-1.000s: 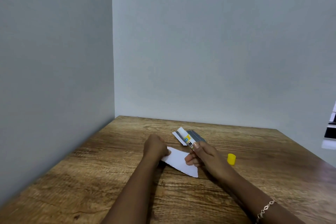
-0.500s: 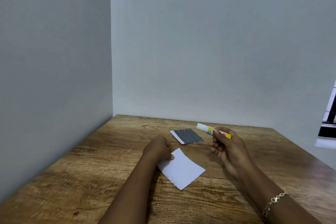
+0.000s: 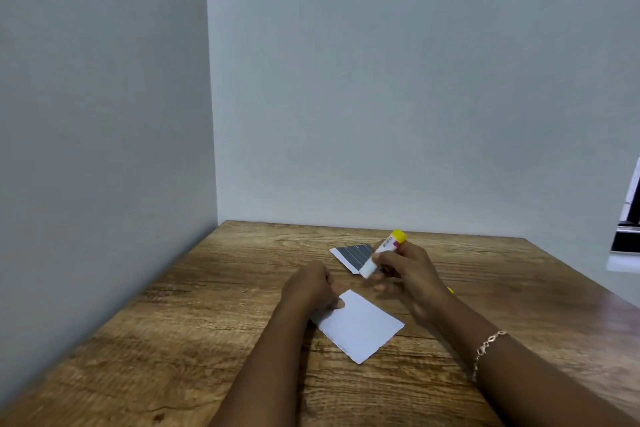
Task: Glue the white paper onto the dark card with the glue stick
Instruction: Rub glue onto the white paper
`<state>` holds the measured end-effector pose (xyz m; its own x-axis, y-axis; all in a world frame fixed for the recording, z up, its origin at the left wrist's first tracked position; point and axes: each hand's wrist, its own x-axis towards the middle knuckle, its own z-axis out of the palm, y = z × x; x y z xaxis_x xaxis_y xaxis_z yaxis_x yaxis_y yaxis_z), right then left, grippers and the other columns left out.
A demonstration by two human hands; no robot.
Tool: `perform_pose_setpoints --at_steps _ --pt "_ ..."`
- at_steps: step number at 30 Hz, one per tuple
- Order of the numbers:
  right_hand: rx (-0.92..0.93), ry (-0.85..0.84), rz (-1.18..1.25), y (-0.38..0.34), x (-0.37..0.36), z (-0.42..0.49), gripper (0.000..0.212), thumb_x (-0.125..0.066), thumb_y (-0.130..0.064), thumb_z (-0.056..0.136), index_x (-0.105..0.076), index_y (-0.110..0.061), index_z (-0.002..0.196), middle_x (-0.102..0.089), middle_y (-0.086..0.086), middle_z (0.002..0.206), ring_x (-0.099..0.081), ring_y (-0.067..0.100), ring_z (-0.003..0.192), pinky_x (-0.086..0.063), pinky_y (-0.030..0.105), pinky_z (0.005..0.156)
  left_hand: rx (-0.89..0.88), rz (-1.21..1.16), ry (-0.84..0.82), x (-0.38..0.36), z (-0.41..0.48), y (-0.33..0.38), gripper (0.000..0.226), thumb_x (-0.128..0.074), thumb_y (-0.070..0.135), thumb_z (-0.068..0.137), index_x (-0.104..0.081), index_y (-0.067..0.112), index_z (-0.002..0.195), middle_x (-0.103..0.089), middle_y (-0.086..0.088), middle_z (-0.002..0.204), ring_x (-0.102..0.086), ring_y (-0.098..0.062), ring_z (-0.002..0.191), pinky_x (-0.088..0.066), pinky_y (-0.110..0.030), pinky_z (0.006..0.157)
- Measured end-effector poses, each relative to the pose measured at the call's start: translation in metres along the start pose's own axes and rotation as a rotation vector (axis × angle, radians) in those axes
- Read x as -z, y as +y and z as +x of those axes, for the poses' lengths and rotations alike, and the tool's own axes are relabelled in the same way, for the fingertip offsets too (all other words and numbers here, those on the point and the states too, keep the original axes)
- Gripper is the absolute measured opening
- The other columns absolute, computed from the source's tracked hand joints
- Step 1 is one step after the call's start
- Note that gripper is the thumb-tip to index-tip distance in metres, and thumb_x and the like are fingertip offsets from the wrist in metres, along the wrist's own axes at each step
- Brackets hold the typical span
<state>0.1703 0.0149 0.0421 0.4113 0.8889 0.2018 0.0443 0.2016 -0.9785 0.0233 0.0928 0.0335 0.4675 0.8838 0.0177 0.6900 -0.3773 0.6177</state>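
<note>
The white paper (image 3: pixel 360 326) lies flat on the wooden table (image 3: pixel 207 322), and my left hand (image 3: pixel 308 284) presses its far left corner with the fingertips. My right hand (image 3: pixel 405 270) holds the glue stick (image 3: pixel 382 253) tilted, white open end pointing down-left above the table, yellow base up. The dark card (image 3: pixel 353 255) with thin pale lines lies behind the paper, its right part hidden by the glue stick and my right hand. A sliver of the yellow cap (image 3: pixel 449 290) shows just right of my right hand.
Grey walls close off the table on the left and at the back. A window frame (image 3: pixel 627 218) shows at the right edge. My right wrist wears a thin bracelet (image 3: pixel 486 348).
My right hand lifted the glue stick off the paper, swung right, then turned it tip-down over the dark card. The paper shows fully now. The left hand stays on the paper's corner.
</note>
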Motion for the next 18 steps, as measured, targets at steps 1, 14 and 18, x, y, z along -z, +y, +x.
perform_pose_setpoints --at_steps 1,14,18 --pt "0.012 -0.014 -0.036 0.002 -0.002 0.003 0.004 -0.059 -0.005 0.082 -0.062 -0.008 0.083 -0.062 0.002 0.057 -0.057 0.014 0.049 -0.048 0.025 0.043 -0.002 0.0 -0.003 0.0 0.0 0.0 0.022 -0.075 0.018 0.072 -0.064 0.009 0.089 -0.069 -0.011 0.104 -0.062 -0.024 0.1 -0.047 -0.033 0.078" --pt "0.2 -0.118 -0.635 0.019 -0.011 0.022 0.013 -0.057 -0.024 0.087 -0.058 -0.011 0.09 -0.059 0.007 0.073 -0.054 0.019 0.063 -0.044 0.035 0.063 0.022 -0.012 -0.059 0.001 0.005 0.001 0.028 -0.075 0.019 0.073 -0.063 0.004 0.094 -0.067 -0.014 0.107 -0.061 -0.027 0.102 -0.042 -0.032 0.074" --pt "0.27 -0.159 -0.721 0.02 -0.012 0.022 0.008 -0.057 -0.023 0.087 -0.055 -0.016 0.084 -0.054 0.007 0.077 -0.05 0.017 0.068 -0.037 0.028 0.062 0.031 -0.025 -0.067 0.001 0.006 0.002 0.03 -0.074 0.018 0.074 -0.062 0.003 0.097 -0.067 -0.015 0.108 -0.061 -0.027 0.103 -0.041 -0.032 0.074"
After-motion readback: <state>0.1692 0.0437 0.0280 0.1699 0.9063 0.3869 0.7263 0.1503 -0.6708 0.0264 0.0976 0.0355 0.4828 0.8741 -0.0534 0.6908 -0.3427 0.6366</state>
